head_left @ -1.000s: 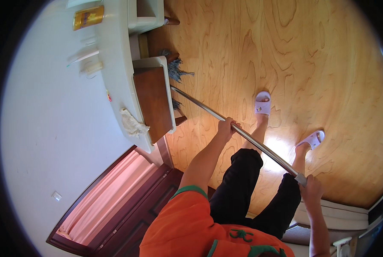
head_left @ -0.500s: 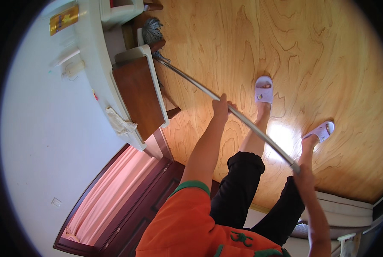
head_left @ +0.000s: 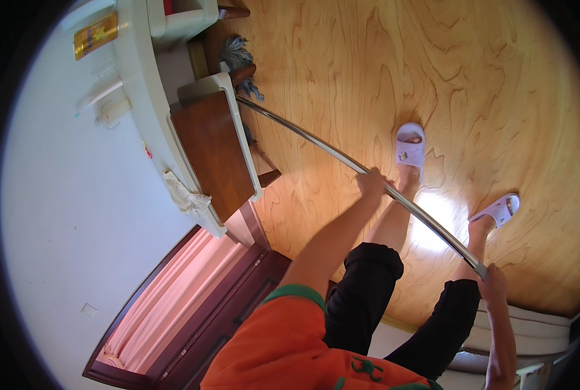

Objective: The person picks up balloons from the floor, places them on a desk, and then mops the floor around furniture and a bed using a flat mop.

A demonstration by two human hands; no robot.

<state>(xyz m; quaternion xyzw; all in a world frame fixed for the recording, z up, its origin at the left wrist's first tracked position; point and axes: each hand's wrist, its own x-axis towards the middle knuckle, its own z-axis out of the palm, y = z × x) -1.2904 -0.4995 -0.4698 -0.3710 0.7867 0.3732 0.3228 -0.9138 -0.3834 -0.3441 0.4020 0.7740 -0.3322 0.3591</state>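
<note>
A long metal mop handle point(head_left: 315, 141) slants across my front, from the low furniture at upper left down to my right side. My left hand point(head_left: 371, 184) wraps round the middle of the pole. At its near end, my right hand point(head_left: 492, 283) is closed on the handle. The grey stringy mop head point(head_left: 238, 54) lies on the floor at upper left, partly hidden behind a brown furniture leg and the white-edged chair point(head_left: 211, 155) with a brown panel.
Wood-patterned floor point(head_left: 329, 58) spreads ahead, with my lilac slippers point(head_left: 411, 146) on it. A white table edge point(head_left: 148, 78) with a cloth point(head_left: 185, 194) runs along the left. A dark red door frame point(head_left: 192, 338) with a pink curtain point(head_left: 166, 292) stands lower left, and beige cushioned furniture point(head_left: 524, 328) lower right.
Both my hands have moved right and slightly down, drawing the pole with them. The mop strands show a little lower and further right beside the furniture leg.
</note>
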